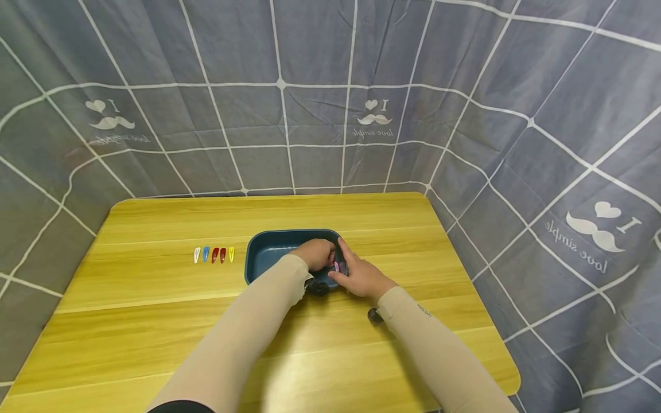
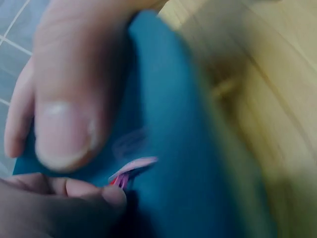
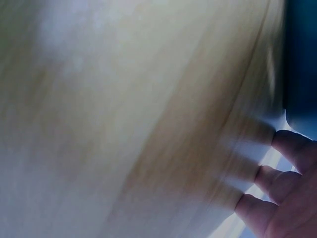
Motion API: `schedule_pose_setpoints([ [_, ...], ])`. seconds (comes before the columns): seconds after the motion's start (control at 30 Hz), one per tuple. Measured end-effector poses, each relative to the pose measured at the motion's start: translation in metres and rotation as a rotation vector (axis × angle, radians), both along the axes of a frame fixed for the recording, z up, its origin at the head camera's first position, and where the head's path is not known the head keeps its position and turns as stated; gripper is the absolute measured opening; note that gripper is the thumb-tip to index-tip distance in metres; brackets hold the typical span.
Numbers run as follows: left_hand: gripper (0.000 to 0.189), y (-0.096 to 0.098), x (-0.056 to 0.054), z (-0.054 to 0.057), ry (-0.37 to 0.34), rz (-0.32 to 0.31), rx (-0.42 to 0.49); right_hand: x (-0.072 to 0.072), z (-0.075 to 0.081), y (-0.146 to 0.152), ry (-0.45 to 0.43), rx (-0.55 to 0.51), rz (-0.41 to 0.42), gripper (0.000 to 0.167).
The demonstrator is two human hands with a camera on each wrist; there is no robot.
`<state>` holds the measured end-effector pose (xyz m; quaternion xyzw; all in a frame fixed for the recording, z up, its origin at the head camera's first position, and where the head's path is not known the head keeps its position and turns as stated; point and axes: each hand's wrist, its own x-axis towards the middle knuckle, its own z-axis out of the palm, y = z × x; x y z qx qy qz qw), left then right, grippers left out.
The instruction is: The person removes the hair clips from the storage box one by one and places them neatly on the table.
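With thumb and fingers spread, the right hand (image 1: 363, 277) rests on the right end of a dark teal tray (image 1: 268, 257), which stands near the middle of the table (image 1: 382, 355), while inside it the left hand (image 1: 315, 254) pinches pink and red hair clips (image 2: 136, 166), their number unclear. Five loose clips (image 1: 214, 254) form a row toward the table's left edge; beyond its far edge hangs a grey curtain (image 1: 315, 115).

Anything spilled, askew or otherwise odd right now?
No spills or damage visible; five small coloured hair clips lie in a neat row. One oddity: white lettering on the grey grid-patterned curtain reads mirror-reversed.
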<state>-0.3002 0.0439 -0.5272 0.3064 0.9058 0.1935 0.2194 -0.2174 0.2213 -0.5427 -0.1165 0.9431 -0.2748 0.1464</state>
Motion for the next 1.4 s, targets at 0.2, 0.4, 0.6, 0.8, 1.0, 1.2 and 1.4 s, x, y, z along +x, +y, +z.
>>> schedule_pose_setpoints([
  [0.2, 0.019, -0.014, -0.005, 0.001, 0.024, 0.014, 0.057, 0.000, 0.002, -0.002, -0.004, 0.010, -0.001, 0.098],
  [0.4, 0.012, -0.030, -0.008, 0.007, -0.006, 0.014, 0.138, 0.002, 0.004, -0.004, 0.000, 0.017, -0.024, 0.099],
  [0.6, 0.015, -0.045, -0.006, 0.017, -0.020, -0.009, 0.203, 0.003, 0.003, -0.003, 0.003, 0.015, -0.031, 0.099],
  [0.8, 0.016, -0.063, -0.003, 0.029, -0.076, 0.055, 0.293, 0.003, 0.004, -0.003, -0.006, 0.018, -0.032, 0.099],
  [1.0, 0.019, -0.083, 0.000, 0.038, -0.111, 0.074, 0.397, 0.002, 0.001, -0.004, -0.015, 0.003, -0.029, 0.099],
  [1.2, 0.016, -0.103, 0.004, 0.046, -0.078, 0.126, 0.463, 0.002, 0.000, -0.004, -0.017, 0.003, -0.037, 0.099],
  [1.4, 0.024, -0.125, 0.008, 0.054, -0.030, 0.211, 0.505, 0.005, 0.002, -0.004, -0.018, 0.011, -0.040, 0.099],
])
